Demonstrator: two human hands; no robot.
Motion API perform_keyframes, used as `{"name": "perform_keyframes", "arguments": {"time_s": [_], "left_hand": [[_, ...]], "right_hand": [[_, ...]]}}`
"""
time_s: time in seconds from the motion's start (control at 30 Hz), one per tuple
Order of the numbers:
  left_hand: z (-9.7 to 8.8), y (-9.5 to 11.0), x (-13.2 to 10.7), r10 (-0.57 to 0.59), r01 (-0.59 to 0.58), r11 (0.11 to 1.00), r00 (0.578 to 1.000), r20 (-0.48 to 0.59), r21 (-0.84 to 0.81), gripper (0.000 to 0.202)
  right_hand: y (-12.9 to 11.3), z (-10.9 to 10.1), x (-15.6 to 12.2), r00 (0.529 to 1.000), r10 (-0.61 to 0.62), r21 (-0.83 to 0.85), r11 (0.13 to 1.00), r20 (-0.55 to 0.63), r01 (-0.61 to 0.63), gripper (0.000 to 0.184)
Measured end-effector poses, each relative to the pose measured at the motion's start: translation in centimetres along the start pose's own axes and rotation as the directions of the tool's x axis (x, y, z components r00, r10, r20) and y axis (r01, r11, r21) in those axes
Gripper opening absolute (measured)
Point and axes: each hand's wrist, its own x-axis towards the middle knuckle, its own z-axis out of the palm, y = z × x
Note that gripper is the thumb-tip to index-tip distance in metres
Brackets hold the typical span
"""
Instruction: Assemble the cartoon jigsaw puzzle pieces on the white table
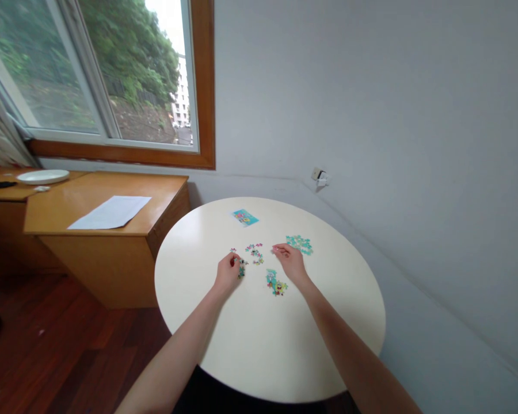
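Small jigsaw pieces lie on a round cream table (267,345). My left hand (228,273) is curled, its fingertips pinching a puzzle piece (240,264) at the edge of a little cluster. My right hand (290,260) rests on the table with its fingers drawn together at a loose piece (276,249). Between my hands lies a scatter of loose pieces (255,253). A joined patch of puzzle (275,283) sits just in front of my right wrist. A pile of teal pieces (300,244) lies beyond my right hand. A small reference picture card (244,217) lies at the table's far side.
A wooden desk (107,230) stands left of the table with a white sheet of paper (111,211) on it. A white plate (43,176) sits further left under the window. Grey walls close in behind and to the right. Dark wooden floor lies at the left.
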Motion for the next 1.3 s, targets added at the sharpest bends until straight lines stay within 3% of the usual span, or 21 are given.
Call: {"name": "perform_keyframes", "arguments": {"time_s": [0.13,0.3,0.4,0.73,1.0,1.3], "left_hand": [[0.0,-0.1,0.0,0.008,-0.008,1.0,1.0,-0.009,-0.001,0.014],[0.0,-0.4,0.0,0.03,-0.03,0.999,0.999,0.014,0.028,0.014],[0.0,-0.5,0.0,0.033,-0.035,0.998,0.998,0.05,0.051,0.015],[0.0,-0.6,-0.1,0.038,-0.05,0.993,0.993,0.111,0.107,0.016],[0.0,-0.5,-0.1,0.027,-0.048,0.985,0.991,0.128,0.164,0.016],[-0.1,-0.4,-0.1,0.039,-0.068,0.976,0.99,0.137,0.208,0.015]], "right_hand": [[0.4,-0.7,0.5,0.992,0.075,0.125,0.99,-0.099,-0.063,0.038],[3.2,-1.2,-0.9,0.94,0.254,0.278,0.942,-0.226,-0.187,0.043],[4.6,-1.5,-2.0,0.921,0.286,0.334,0.923,-0.266,-0.19,0.042],[4.5,-1.1,-2.4,0.976,0.192,0.197,0.966,-0.099,-0.17,0.043],[4.5,-0.8,-2.4,0.972,0.226,0.28,0.939,-0.061,-0.201,0.041],[4.1,-1.0,-2.6,0.969,0.246,0.264,0.936,-0.017,-0.233,0.035]]}}
